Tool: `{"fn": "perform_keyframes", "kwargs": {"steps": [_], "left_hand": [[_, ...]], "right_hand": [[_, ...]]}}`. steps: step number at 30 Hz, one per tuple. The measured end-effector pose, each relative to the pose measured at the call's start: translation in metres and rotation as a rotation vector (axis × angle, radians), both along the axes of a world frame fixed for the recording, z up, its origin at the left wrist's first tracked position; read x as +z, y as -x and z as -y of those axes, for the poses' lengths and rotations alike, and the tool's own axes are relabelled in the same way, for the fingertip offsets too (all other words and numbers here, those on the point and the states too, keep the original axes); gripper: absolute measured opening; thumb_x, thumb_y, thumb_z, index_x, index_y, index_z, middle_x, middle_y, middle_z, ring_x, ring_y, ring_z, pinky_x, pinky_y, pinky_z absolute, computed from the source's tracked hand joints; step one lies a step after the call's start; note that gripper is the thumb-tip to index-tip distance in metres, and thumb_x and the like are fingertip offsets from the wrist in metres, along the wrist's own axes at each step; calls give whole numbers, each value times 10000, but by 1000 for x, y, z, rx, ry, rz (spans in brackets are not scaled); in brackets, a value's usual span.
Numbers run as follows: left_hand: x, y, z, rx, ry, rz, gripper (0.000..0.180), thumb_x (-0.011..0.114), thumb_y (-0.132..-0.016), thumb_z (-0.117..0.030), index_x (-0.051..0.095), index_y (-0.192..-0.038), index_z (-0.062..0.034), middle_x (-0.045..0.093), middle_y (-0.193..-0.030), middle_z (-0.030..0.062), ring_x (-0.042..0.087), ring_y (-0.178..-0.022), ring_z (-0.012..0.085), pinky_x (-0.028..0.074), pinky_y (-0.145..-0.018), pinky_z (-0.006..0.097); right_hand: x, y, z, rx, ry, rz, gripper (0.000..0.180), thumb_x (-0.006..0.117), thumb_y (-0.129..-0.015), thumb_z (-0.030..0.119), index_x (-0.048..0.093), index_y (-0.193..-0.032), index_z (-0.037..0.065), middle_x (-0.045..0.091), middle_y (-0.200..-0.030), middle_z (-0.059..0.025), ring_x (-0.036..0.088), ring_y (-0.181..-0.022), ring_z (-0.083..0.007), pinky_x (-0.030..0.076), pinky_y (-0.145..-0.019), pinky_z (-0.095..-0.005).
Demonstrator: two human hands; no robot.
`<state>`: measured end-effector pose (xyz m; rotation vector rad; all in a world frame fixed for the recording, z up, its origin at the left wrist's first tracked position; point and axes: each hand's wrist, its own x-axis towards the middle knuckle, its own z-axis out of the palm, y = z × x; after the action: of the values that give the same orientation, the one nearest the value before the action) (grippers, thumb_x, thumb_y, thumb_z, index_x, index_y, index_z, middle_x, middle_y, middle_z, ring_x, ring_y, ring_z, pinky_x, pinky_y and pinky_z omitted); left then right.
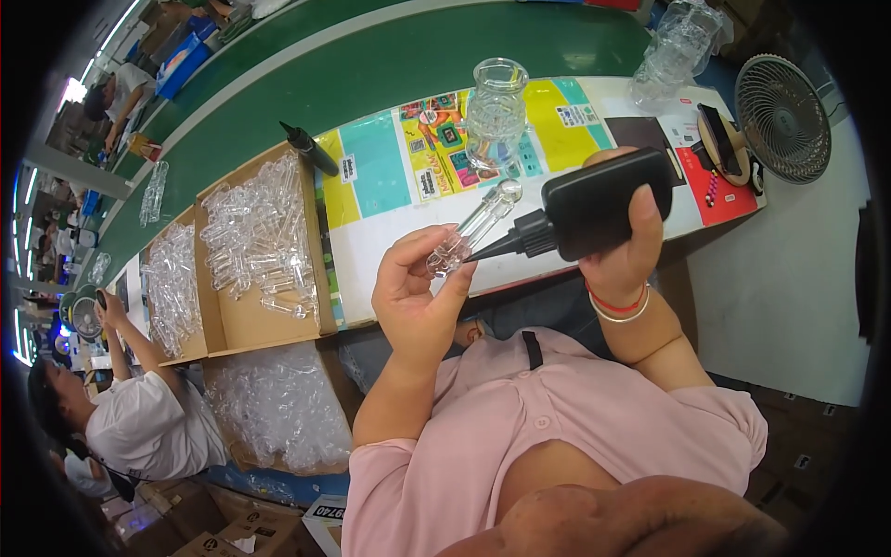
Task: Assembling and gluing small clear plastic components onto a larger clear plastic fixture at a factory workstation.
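Between its fingers and thumb, my left hand (419,292) pinches a clear glass tube piece (484,215) with a rounded far end. My right hand (624,251) is wrapped round a black squeeze bottle (608,204), tilted so its tapered nozzle points left. The nozzle tip meets or nearly meets the near end of the glass piece, beside my left fingertips; exact contact cannot be made out. Just beyond, a clear ribbed glass vessel (498,116) stands on the printed board covering the table. Many similar clear glass tubes (260,232) lie in an open cardboard box (243,336) to the left.
Another black nozzle bottle (308,148) stands beside the box. A bin of clear plastic-looking pieces (278,408) sits below it. At right are a fan (784,119), a brush-like object (722,144) and wrapped glassware (677,56). A co-worker (153,418) works at left along the green bench (371,65).
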<state>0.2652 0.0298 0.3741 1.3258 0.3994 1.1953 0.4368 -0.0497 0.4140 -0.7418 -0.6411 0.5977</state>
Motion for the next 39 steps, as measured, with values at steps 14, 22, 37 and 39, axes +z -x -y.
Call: {"fn": "perform_keyframes", "kwargs": {"steps": [14, 22, 37, 39], "left_hand": [[-13, 6, 4, 27, -15, 29, 405, 638, -691, 158, 512, -1050, 22, 533, -1126, 181, 576, -1001, 208, 488, -865, 295], [-14, 7, 7, 65, -61, 61, 409, 649, -688, 152, 510, -1049, 21, 523, -1127, 185, 562, -1027, 217, 478, -879, 303], [-19, 8, 2, 176, -279, 16, 412, 665, -697, 125, 517, -1063, 6, 523, -1110, 195, 545, -1038, 257, 471, -881, 328], [-21, 10, 0, 187, -291, -3, 390, 687, -725, 52, 506, -1069, 12, 524, -1119, 195, 558, -1018, 242, 470, -881, 319]], "right_hand": [[12, 18, 16, -76, 36, 486, 449, 649, -817, 250, 424, -1122, 8, 592, -937, -164, 603, -815, -187, 520, -701, -280], [13, 22, 19, -98, 46, 639, 425, 636, -829, 204, 409, -1124, 0, 600, -946, -174, 614, -859, -196, 512, -752, -297], [15, 21, 17, 46, 78, 397, 393, 628, -826, 126, 423, -1135, -5, 571, -1013, -152, 600, -924, -209, 510, -804, -322], [16, 21, 15, 54, 74, 395, 391, 627, -824, 115, 426, -1136, -9, 570, -1015, -150, 600, -923, -207, 509, -807, -324]]}}
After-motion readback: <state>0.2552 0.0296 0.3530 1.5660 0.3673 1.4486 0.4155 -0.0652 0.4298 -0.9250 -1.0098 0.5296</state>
